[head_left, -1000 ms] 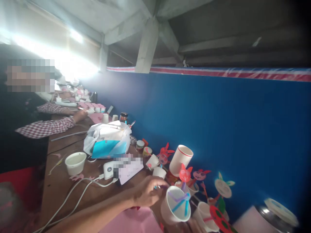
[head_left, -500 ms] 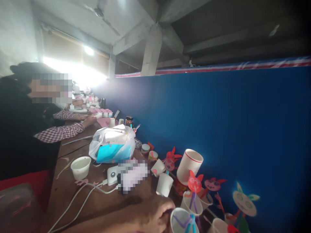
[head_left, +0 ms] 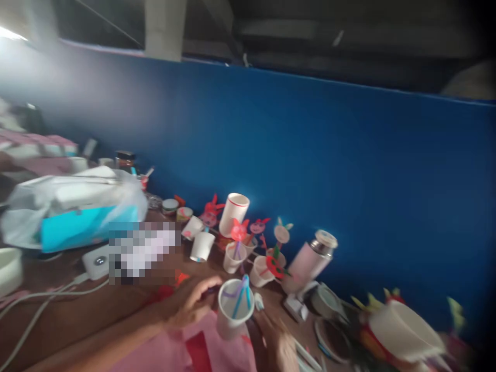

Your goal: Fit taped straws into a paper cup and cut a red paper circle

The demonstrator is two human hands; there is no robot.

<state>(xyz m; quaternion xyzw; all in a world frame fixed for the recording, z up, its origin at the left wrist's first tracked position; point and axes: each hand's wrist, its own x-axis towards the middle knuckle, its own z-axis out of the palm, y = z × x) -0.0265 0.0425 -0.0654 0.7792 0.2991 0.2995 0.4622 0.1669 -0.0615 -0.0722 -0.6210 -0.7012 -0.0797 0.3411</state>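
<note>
A white paper cup (head_left: 231, 325) with purple and blue pipe cleaners (head_left: 242, 299) inside stands upright between my hands. My left hand (head_left: 189, 302) is just left of it, thumb and forefinger curved and apart, with a dark gap between them. I cannot tell whether the fingertips touch the cup. On the cup's right is my right hand (head_left: 277, 336), smeared by motion, its fingers unclear. A small white object (head_left: 259, 301) shows by its fingertips. Pink paper (head_left: 209, 341) lies below the cup, with a red piece (head_left: 197, 351) on it.
Behind stand several paper cups (head_left: 202, 246) with red animal faces (head_left: 239, 230), a tall cup stack (head_left: 234, 214) and a pink thermos (head_left: 310, 261). To the left lie a plastic bag (head_left: 127, 199), a white charger (head_left: 95, 263) and cables (head_left: 42, 295). A blue partition (head_left: 310, 155) closes off the back.
The view has swung right and down. My right hand, the thermos and the pink paper have come into view; the co-worker's body has left it. My left hand now shows beside the cup.
</note>
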